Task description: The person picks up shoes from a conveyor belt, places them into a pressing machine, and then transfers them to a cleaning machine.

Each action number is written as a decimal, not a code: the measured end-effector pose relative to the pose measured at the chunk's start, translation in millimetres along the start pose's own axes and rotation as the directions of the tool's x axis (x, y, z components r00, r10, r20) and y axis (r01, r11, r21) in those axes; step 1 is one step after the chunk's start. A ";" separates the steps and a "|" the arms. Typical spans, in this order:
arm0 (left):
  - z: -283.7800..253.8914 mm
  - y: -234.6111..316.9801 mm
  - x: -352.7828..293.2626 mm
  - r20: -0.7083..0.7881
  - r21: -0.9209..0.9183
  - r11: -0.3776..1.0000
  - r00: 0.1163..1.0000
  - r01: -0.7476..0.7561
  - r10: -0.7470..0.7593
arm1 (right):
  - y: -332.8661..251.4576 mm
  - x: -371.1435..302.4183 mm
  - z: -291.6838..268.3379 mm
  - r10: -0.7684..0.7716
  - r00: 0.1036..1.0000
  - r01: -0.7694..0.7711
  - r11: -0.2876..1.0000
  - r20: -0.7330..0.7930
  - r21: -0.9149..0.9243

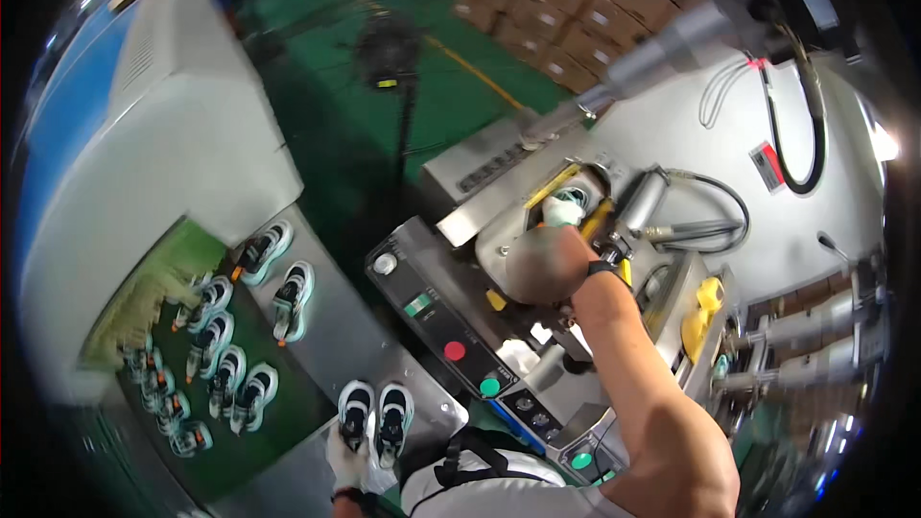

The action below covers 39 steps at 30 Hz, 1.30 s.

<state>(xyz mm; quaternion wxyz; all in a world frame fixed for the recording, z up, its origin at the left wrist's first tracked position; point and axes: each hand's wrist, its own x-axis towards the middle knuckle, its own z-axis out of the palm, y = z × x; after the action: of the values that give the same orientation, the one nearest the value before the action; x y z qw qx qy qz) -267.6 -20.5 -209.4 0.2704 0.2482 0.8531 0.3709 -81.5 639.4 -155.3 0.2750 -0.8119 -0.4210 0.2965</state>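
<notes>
My left hand [348, 463], in a pale glove, is at the heel end of a black-and-white sneaker [355, 410] with a mint sole, its fingers closed around that end. A matching sneaker [392, 419] stands right beside it at the metal table's corner. My right arm reaches forward over the press machine. My right hand [576, 251] is by the machine's cavity, beside another sneaker [573, 196] seated inside it. A blurred patch hides much of this hand, so its fingers cannot be made out.
Several similar sneakers [230, 374] lie on a green conveyor belt [278, 460] left of me, and two [294, 299] on its metal edge. The control panel [436, 312] has coloured buttons. A hydraulic cylinder [662, 48] juts over the machine. Stacked cartons [576, 0] and a fan [389, 48] stand beyond.
</notes>
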 end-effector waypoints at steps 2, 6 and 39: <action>16.8 -33.7 16.0 0.051 -0.165 0.985 0.997 -0.051 0.060 | 5.7 17.5 -23.6 -0.047 0.975 0.033 0.997 0.218 0.066; 15.7 -19.1 29.8 -0.015 0.095 0.987 0.991 -0.128 0.130 | -20.3 -18.9 -79.9 -0.146 0.926 0.037 0.953 0.347 0.301; -11.3 -3.6 58.7 0.546 -0.261 0.953 0.790 -0.156 0.279 | 317.6 -501.4 -72.1 -0.008 0.888 -0.200 0.894 0.459 0.402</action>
<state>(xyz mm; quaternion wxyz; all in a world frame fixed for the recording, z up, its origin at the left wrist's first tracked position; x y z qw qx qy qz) -318.6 8.3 -221.9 0.4949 0.4172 0.6541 0.3915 -100.3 43.7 -202.6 0.3303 -0.6586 -0.3537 0.5763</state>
